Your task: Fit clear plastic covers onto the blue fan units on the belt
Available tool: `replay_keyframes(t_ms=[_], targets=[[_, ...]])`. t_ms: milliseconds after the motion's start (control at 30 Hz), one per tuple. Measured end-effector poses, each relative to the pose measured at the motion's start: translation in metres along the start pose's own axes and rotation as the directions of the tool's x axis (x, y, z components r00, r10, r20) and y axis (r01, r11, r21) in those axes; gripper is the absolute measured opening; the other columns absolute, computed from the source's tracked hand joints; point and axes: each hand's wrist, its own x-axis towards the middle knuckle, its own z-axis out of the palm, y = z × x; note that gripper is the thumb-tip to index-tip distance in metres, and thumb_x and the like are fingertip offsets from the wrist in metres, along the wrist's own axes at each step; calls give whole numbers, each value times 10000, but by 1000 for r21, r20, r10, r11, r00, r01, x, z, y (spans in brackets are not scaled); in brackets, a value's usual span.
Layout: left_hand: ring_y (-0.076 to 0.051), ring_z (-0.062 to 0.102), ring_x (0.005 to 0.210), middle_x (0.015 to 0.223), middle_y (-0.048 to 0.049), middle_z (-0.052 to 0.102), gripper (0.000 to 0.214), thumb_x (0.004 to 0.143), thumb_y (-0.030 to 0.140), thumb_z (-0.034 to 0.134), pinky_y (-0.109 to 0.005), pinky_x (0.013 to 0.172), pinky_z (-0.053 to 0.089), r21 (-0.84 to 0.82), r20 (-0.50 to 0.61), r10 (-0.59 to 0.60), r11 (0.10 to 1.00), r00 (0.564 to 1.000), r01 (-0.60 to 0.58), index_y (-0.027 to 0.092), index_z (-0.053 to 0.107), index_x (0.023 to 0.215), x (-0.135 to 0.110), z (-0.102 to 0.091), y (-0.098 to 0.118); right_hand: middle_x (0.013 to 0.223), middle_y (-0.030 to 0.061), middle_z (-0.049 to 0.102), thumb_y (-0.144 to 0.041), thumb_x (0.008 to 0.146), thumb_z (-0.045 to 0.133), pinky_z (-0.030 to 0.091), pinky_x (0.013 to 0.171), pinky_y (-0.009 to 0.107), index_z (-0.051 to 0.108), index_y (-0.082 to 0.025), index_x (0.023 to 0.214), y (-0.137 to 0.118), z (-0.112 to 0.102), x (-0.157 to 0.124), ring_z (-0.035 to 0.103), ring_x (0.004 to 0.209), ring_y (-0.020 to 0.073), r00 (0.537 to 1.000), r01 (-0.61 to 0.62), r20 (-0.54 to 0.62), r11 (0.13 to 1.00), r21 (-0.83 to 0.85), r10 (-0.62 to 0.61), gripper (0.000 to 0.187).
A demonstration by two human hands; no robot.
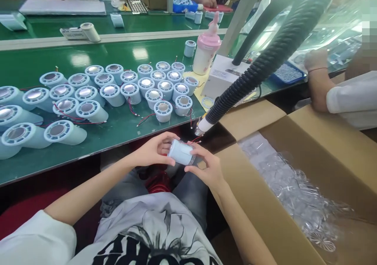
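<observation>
A light-blue plastic cylinder point(180, 152) lies on its side between my two hands, above my lap. My left hand point(160, 150) grips its left end with fingers and thumb. Around its right end close the fingers and thumb of my right hand point(206, 165), where a clear plastic rim shows. Thin red and black wires point(196, 139) stick out behind the cylinder. Just above hangs the metal tip of a nozzle point(200, 129), apart from the cylinder. On the bench, several similar blue cylinders point(163, 111) stand or lean, with round metal discs in their tops.
A ribbed black hose point(250, 78) crosses from the upper right. An open cardboard box point(332, 159) at my right holds clear plastic parts point(294, 190). A pink-lidded bottle point(206, 47) stands beside a white device point(225, 78). Co-workers' arms point(319, 80) show at right and far side.
</observation>
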Motion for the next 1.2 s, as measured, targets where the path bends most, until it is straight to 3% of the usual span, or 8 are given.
replay_keyframes(t_ms=[167, 333, 433, 533, 633, 767, 1067, 1200], targets=[[-252, 598, 1166, 1334, -111, 572, 718, 670, 133, 804, -365, 974, 506, 67, 30, 71, 995, 997, -73, 255, 525, 1320, -40, 9, 7, 1250, 113, 654, -312, 722, 801, 514, 991, 388, 606, -247, 1103, -34, -3, -3, 626, 1153, 257, 981, 140, 150, 981, -134, -120, 432], [-234, 605, 1149, 1347, -100, 565, 597, 750, 192, 754, -348, 960, 517, 54, -51, 69, 996, 996, -66, 248, 531, 1302, -55, 18, 16, 1261, 117, 642, -299, 738, 792, 504, 1002, 405, 574, -247, 1153, -45, 1, -4, 614, 1167, 257, 984, 117, 144, 987, -112, -101, 471], [-233, 602, 1135, 1314, -111, 564, 564, 763, 220, 744, -341, 955, 517, 193, -91, 157, 972, 983, -137, 234, 528, 1284, -59, 17, 14, 1291, 106, 620, -244, 758, 775, 501, 1006, 417, 554, -267, 1198, -48, 3, -7, 593, 1191, 248, 991, 48, 129, 998, -43, -42, 492], [-251, 561, 1171, 1282, -121, 553, 578, 723, 229, 778, -341, 946, 516, 402, -58, 326, 873, 944, -276, 237, 543, 1251, -60, 13, 10, 1286, 87, 618, -220, 774, 758, 531, 969, 396, 566, -286, 1199, -49, 2, -10, 589, 1192, 235, 990, -50, 139, 996, 78, 39, 471], [-248, 555, 1145, 1239, -110, 557, 571, 720, 230, 781, -370, 948, 502, 579, 57, 488, 694, 871, -427, 270, 559, 1245, -59, 9, 7, 1264, 64, 629, -230, 782, 752, 554, 927, 353, 590, -304, 1177, -48, -1, -11, 605, 1164, 218, 982, -141, 149, 970, 198, 112, 433], [-243, 541, 1156, 1299, -102, 506, 433, 808, 218, 696, -378, 958, 493, 669, 168, 544, 550, 822, -500, 308, 611, 1223, -59, 8, 9, 1229, 49, 648, -260, 791, 748, 561, 906, 335, 607, -309, 1166, -46, -2, -11, 625, 1124, 209, 974, -211, 142, 930, 302, 175, 404], [-238, 522, 1191, 1309, -91, 448, 184, 857, 137, 618, -372, 984, 492, 550, 142, 514, 670, 846, -499, 242, 719, 968, -64, 13, 11, 1172, 84, 689, -356, 790, 743, 581, 871, 392, 607, -266, 1126, -43, 3, -12, 658, 1073, 243, 956, -284, 172, 896, 342, 237, 374], [-226, 564, 1125, 1281, -87, 467, 62, 827, 170, 669, -321, 889, 539, 426, 58, 389, 823, 919, -375, 205, 703, 865, -65, 17, 9, 1182, 88, 678, -352, 786, 745, 596, 848, 393, 614, -266, 1139, -44, 4, -11, 657, 1076, 248, 969, -232, 150, 938, 258, 199, 386]])
